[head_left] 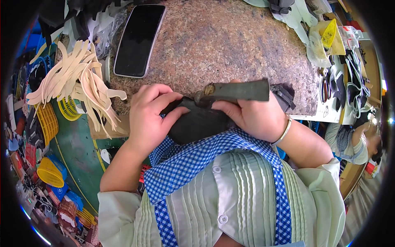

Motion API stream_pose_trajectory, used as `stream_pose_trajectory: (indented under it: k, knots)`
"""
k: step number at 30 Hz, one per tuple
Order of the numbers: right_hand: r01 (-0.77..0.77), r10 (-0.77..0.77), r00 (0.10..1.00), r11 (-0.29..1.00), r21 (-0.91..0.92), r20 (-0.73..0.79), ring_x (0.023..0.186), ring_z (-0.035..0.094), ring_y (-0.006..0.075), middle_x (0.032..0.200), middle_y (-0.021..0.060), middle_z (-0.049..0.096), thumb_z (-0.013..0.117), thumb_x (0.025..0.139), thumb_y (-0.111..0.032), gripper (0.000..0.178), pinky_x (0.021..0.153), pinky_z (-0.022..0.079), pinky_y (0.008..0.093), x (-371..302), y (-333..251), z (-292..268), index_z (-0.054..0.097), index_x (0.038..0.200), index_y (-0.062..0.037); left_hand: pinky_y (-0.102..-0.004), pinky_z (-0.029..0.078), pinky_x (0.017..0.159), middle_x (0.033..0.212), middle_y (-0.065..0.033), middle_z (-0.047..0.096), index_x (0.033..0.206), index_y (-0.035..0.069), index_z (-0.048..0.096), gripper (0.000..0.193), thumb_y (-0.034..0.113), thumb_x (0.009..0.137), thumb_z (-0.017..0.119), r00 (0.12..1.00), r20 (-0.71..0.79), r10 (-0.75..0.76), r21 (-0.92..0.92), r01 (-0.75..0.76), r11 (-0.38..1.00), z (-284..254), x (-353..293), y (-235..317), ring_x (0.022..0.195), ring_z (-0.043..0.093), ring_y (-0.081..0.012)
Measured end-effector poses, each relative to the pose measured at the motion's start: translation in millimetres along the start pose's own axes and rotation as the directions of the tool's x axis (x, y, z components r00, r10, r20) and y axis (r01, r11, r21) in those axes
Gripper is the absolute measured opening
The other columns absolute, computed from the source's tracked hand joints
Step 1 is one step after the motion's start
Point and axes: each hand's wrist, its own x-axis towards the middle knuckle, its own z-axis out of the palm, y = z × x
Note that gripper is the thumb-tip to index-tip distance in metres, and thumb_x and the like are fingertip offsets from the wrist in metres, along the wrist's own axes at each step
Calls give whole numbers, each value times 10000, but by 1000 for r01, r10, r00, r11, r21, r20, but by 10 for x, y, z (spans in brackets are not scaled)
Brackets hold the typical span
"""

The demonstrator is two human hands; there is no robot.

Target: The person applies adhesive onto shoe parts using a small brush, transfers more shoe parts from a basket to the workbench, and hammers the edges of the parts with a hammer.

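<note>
A black leather-like piece (199,124) lies at the near edge of the worktable, over my checked apron. My left hand (151,110) pinches its upper left edge between thumb and fingers. In my right hand (262,118) is a hammer (242,90), its grey metal head lying sideways above the piece. The rounded end of the head is right at the piece's top edge, close to my left fingertips. Most of the hammer's handle is hidden by my right hand, whose thumb reaches toward the piece. Under the hammer, the piece's far edge is partly covered.
A phone (140,41) rests on the stone-like worktable (230,41). Cream strips (78,82) hang over its left side. Black pieces (284,95) lie right of my hand. Yellow baskets (51,172) stand at left; another person (354,142) sits at right.
</note>
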Motion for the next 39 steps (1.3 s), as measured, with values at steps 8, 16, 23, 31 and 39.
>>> stream_pose_trajectory:
  k: [8, 16, 23, 31, 39]
  knots:
    - [-21, 20, 999, 1000, -16, -38, 523, 598, 310, 608, 119, 582, 629, 856, -312, 274, 470, 478, 389, 44, -37, 43, 631, 1008, -84, -347, 447, 713, 860, -59, 611, 825, 54, 680, 210, 107, 638, 760, 998, -64, -7, -80, 2, 997, 102, -87, 11, 798, 576, -253]
    - [15, -17, 997, 1000, -26, -81, 522, 605, 296, 615, 125, 596, 625, 854, -326, 269, 474, 485, 387, 119, -138, 25, 650, 959, -79, -387, 435, 743, 876, -35, 616, 830, 81, 673, 221, 119, 628, 753, 972, -49, 231, 105, -225, 969, 54, -79, 29, 825, 581, -236]
    - [-98, 99, 995, 990, -105, 1, 585, 613, 290, 725, 96, 615, 665, 836, -274, 216, 500, 483, 364, 194, -186, -31, 639, 977, -112, -407, 423, 758, 890, -30, 621, 838, 78, 665, 233, 126, 627, 753, 936, -24, 351, 162, -343, 925, 88, -115, -18, 831, 578, -229]
    - [113, -104, 991, 987, -118, 82, 546, 615, 335, 609, 162, 602, 569, 865, -274, 273, 520, 501, 420, 320, -213, -60, 515, 885, -7, -406, 415, 764, 894, -47, 609, 789, 71, 637, 243, 157, 608, 775, 928, -69, 366, 196, -347, 917, 50, -171, -56, 846, 573, -249]
    - [-67, -44, 968, 902, -426, -247, 723, 629, 291, 779, 94, 614, 638, 780, -282, 270, 642, 511, 398, 467, 425, -4, 568, 913, -58, -431, 422, 855, 944, -120, 584, 897, 45, 577, 210, 90, 724, 685, 980, -20, 199, -25, -200, 979, 108, -89, 100, 912, 562, -314]
